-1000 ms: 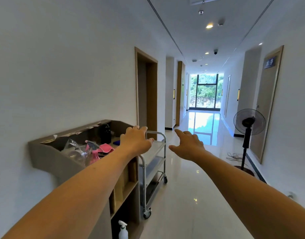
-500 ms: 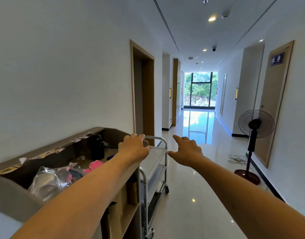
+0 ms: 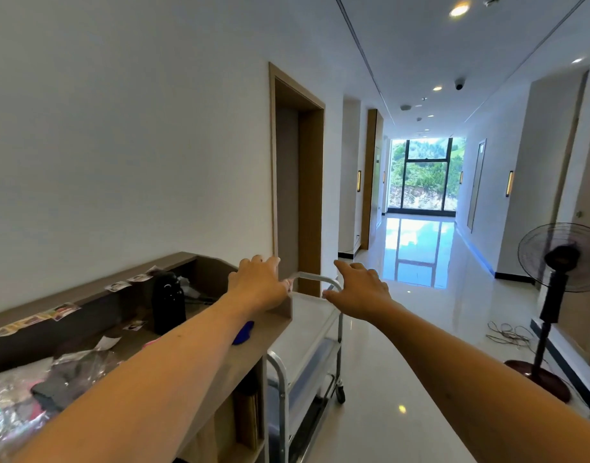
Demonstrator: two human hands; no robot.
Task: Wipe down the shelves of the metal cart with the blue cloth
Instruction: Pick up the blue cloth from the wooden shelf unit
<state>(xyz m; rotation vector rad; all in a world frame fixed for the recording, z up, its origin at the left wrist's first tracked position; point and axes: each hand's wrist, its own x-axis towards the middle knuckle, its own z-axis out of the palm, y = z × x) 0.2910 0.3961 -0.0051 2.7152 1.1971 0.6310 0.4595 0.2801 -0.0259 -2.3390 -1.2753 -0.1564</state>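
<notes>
Hands [image 3: 258,284] above hallway metal cart [image 3: 315,332]

A wooden worktop [image 3: 253,342] runs along the left wall, carrying a black flask [image 3: 168,307] and crumpled plastic bags [image 3: 16,406]. A standing fan [image 3: 559,262] stands far right

We see a silver-grey metal cart [image 3: 303,332] with pale shelves, beside a taupe-brown wooden counter [image 3: 250,349]. On its tabletop lie a bright blue cloth [image 3: 244,331], a glossy black bottle [image 3: 168,304], a sliver of pink, and crinkled clear plastic [image 3: 16,406] glinting silver. The left wall [image 3: 126,135] is plain white, the door frames [image 3: 315,182] tan. The floor [image 3: 400,379] is glossy cream. At the right stands a black fan [image 3: 562,259] on a maroon base, and at the far end the window [image 3: 420,175] shows green.
</notes>
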